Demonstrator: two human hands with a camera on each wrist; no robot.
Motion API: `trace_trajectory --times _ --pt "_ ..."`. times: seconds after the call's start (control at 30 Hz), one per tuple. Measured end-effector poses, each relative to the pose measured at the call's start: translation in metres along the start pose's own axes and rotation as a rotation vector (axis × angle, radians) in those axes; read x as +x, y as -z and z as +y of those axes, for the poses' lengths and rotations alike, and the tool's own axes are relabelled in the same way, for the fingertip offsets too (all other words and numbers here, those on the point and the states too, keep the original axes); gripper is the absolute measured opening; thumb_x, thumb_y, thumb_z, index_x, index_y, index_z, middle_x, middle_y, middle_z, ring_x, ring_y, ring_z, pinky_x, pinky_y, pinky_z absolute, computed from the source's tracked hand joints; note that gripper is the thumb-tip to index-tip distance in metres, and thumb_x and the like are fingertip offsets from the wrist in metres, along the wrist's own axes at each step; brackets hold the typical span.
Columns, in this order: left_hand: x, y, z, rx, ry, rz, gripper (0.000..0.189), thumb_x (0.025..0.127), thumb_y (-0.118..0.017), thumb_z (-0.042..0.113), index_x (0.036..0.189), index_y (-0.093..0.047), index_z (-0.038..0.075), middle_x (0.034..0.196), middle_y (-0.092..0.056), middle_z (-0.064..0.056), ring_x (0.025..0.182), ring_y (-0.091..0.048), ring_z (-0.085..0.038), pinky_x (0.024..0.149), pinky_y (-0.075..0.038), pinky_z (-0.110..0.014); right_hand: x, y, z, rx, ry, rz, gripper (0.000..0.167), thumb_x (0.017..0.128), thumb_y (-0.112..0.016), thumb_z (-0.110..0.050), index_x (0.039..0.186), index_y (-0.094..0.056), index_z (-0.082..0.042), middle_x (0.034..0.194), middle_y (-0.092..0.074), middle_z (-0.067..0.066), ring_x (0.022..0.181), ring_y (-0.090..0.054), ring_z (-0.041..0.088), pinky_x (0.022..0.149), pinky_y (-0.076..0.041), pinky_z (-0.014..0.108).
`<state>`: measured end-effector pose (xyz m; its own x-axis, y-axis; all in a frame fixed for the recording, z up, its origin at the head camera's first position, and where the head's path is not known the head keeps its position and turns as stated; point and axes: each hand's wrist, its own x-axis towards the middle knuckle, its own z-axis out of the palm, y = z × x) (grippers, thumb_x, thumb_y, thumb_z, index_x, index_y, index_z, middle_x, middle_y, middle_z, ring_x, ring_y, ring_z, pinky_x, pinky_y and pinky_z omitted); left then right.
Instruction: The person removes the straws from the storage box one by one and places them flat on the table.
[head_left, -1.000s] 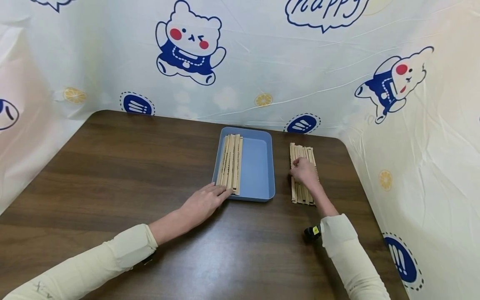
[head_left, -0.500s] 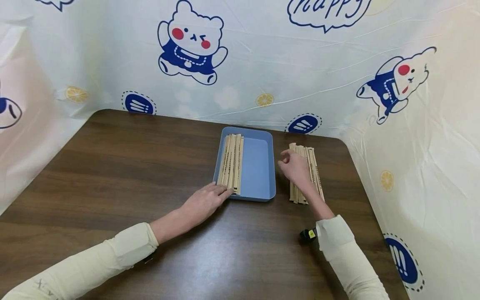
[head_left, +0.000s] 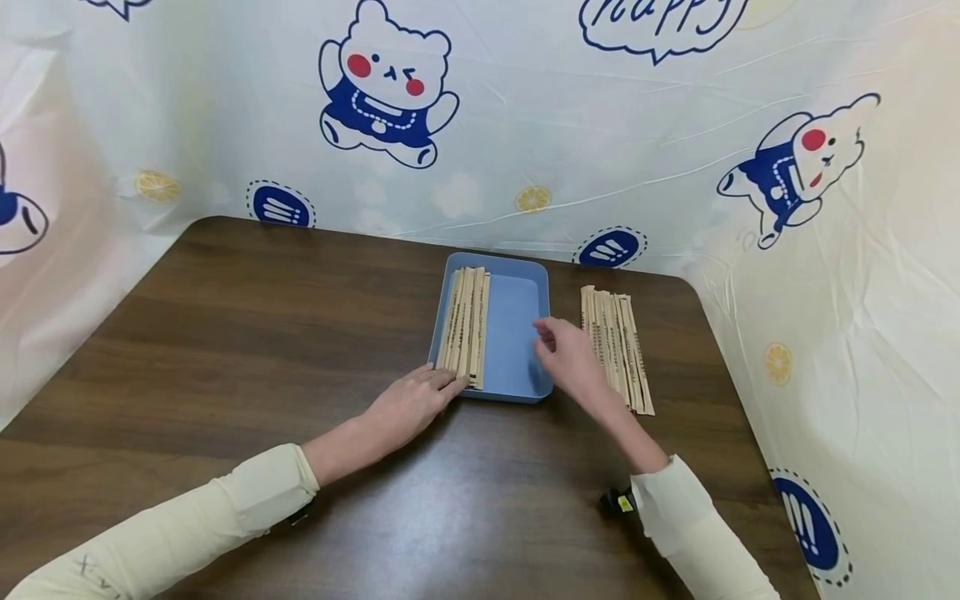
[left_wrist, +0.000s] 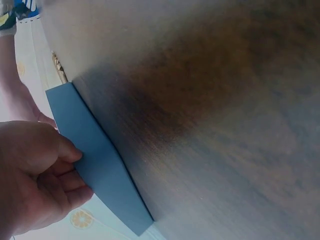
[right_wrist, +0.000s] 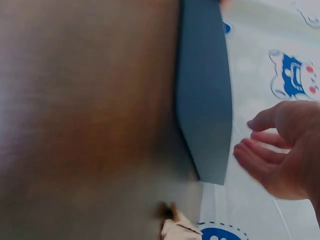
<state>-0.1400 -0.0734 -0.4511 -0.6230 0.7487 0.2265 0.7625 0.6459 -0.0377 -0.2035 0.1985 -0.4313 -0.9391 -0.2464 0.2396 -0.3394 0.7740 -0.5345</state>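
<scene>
Compared with half a second ago, the right hand point(head_left: 573, 367) sits further left: it is off most of the right-hand bundle point(head_left: 621, 342), and its fingertips come over the right rim of the blue tray point(head_left: 517, 342). Its fingers are loosely bent, thumb apart from them, with nothing visible between; whether they touch the rim I cannot tell. The left hand point(head_left: 405, 408) stays at the tray's lower-left corner, thumb and bent fingers gripping the edge there.

The tray lies right of the frame's centre, its long axis running up and down the picture. Inside, along its left side, lies a stack of paper-wrapped sticks point(head_left: 467, 325) with printed lettering, pointing away from the person, upper ends leaning slightly right. The bundle to the right of the tray also points away, but its upper ends lean left. It lies directly on the brown table point(head_left: 285, 333).

The right hand and forearm hide the bundle's lower-left part and some of the tray's right rim; the left hand covers the tray's near corner. A small black object point(head_left: 617, 502) with a yellow mark sits by the right cuff point(head_left: 678, 504). Behind the table, a white curtain point(head_left: 600, 142) printed with bears fills the upper frame.
</scene>
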Motion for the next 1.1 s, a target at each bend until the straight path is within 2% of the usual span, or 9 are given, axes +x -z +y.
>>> trace_trajectory --times 0.17,0.3,0.47,0.67,0.8,0.97,1.1 --pt "0.000 0.001 0.001 0.007 -0.003 0.004 0.046 0.089 -0.070 -0.005 0.134 -0.059 -0.001 0.124 -0.064 -0.020 0.116 -0.062 -0.033 0.103 -0.047 -0.046 -0.026 -0.005 -0.002 -0.075 0.215 -0.023 0.028 0.096 -0.065 -0.008 0.122 -0.068 0.002 0.120 -0.067 0.017 0.111 -0.064 0.029 0.094 -0.054 0.042" --pt "0.001 0.002 0.002 0.012 -0.011 0.004 0.046 0.089 -0.070 -0.005 0.134 -0.059 -0.001 0.124 -0.063 -0.020 0.115 -0.062 -0.033 0.103 -0.047 -0.046 -0.047 -0.006 0.002 -0.121 0.345 -0.046 0.032 0.099 -0.063 -0.012 0.127 -0.065 0.002 0.129 -0.064 0.018 0.120 -0.060 0.030 0.100 -0.050 0.044" --pt "0.001 0.004 0.002 0.012 -0.002 -0.001 0.046 0.089 -0.070 -0.005 0.134 -0.059 -0.001 0.124 -0.064 -0.020 0.115 -0.062 -0.033 0.103 -0.047 -0.046 -0.064 -0.008 0.011 -0.153 0.475 -0.037 0.035 0.096 -0.066 -0.009 0.129 -0.064 0.004 0.131 -0.062 0.020 0.123 -0.058 0.030 0.100 -0.050 0.044" --pt "0.001 0.003 0.003 0.000 -0.001 -0.004 0.044 0.091 -0.069 -0.004 0.134 -0.060 -0.001 0.124 -0.064 -0.020 0.115 -0.062 -0.032 0.102 -0.048 -0.047 -0.069 -0.012 0.021 -0.211 0.650 0.012 0.037 0.089 -0.073 -0.003 0.125 -0.066 0.005 0.127 -0.064 0.019 0.120 -0.061 0.030 0.099 -0.050 0.045" --pt "0.001 0.002 0.003 -0.003 -0.003 0.001 0.046 0.089 -0.070 -0.005 0.133 -0.060 -0.001 0.124 -0.064 -0.020 0.114 -0.062 -0.033 0.102 -0.047 -0.047 -0.070 -0.012 0.024 -0.261 0.709 -0.018 0.039 0.088 -0.072 0.002 0.126 -0.066 0.004 0.128 -0.064 0.018 0.122 -0.059 0.029 0.104 -0.046 0.045" --pt "0.002 0.003 0.002 -0.005 -0.003 0.003 0.046 0.088 -0.071 -0.007 0.132 -0.061 -0.001 0.123 -0.065 -0.020 0.113 -0.063 -0.033 0.102 -0.048 -0.047 -0.072 -0.012 0.024 -0.299 0.729 -0.044 0.042 0.086 -0.072 0.006 0.128 -0.065 0.005 0.130 -0.063 0.018 0.123 -0.059 0.029 0.105 -0.044 0.046" --pt "0.005 0.007 0.000 -0.023 0.016 -0.059 0.044 0.089 -0.069 -0.005 0.133 -0.062 0.001 0.122 -0.066 -0.020 0.110 -0.064 -0.033 0.098 -0.051 -0.046 -0.072 -0.013 0.024 -0.315 0.727 -0.052 0.044 0.086 -0.072 0.007 0.129 -0.063 0.005 0.131 -0.062 0.019 0.123 -0.058 0.029 0.106 -0.044 0.046"
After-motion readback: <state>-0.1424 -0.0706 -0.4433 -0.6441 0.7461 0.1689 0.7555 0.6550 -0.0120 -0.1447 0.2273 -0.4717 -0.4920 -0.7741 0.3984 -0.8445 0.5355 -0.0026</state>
